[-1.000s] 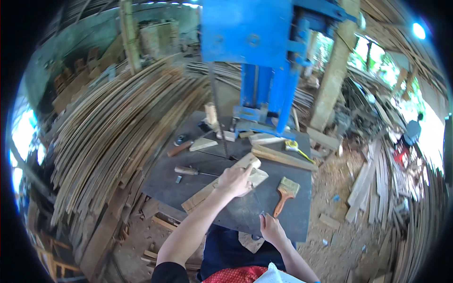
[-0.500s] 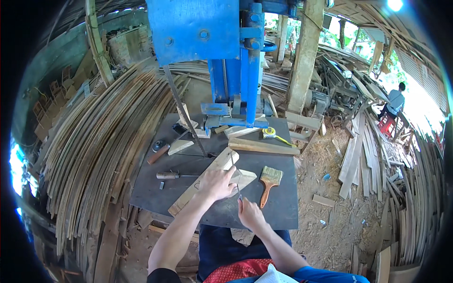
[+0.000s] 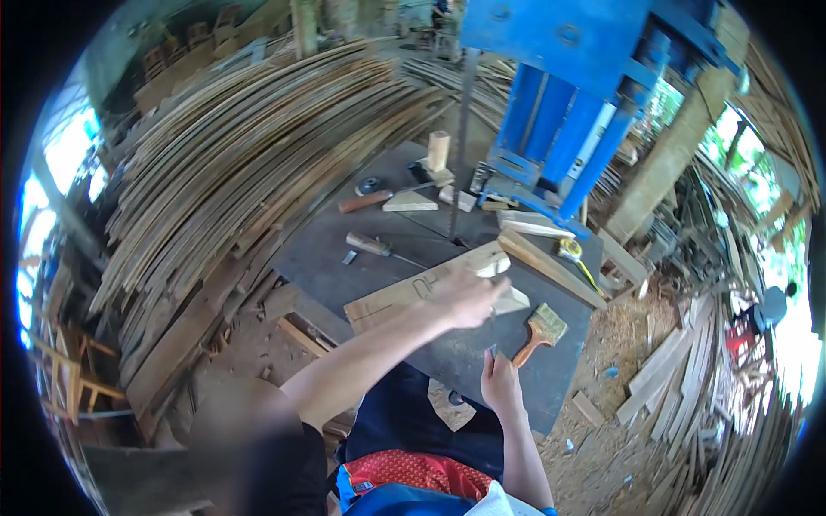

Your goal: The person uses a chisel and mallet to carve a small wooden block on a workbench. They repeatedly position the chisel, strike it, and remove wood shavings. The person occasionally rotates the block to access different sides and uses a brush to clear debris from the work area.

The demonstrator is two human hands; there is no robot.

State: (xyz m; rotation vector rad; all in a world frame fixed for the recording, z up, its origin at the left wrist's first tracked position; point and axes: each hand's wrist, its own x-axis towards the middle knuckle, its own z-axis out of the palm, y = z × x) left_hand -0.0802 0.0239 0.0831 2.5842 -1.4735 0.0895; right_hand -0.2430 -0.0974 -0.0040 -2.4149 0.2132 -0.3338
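My left hand (image 3: pixel 469 299), smeared by motion, is over the far end of a long wooden board (image 3: pixel 379 308) with pencil marks; whether it grips anything is unclear. A second, pointed wood piece (image 3: pixel 514 301) shows just beyond the fingers. My right hand (image 3: pixel 503 384) is closed near the table's front edge. From its grip pokes the tip of a thin, dark tool (image 3: pixel 492 350), mostly hidden by the fingers. Right of the board, close to my right hand, lies a wide paintbrush (image 3: pixel 544 330) with an orange handle. A wooden-handled tool with a slim metal shaft (image 3: pixel 370 245) rests beyond the board.
A blue bandsaw (image 3: pixel 559 112) stands at the far side, its upright blade (image 3: pixel 464 146) meeting the dark metal table (image 3: pixel 430 357). On it lie wood offcuts (image 3: pixel 411 201) and a yellow tape measure (image 3: pixel 570 249). Stacked planks (image 3: pixel 258 138) fill the left; someone (image 3: pixel 770 310) sits far right.
The view has swung left. My left hand has lifted off its pressing position on the board and is moving; my right hand has drawn apart from it, toward me.
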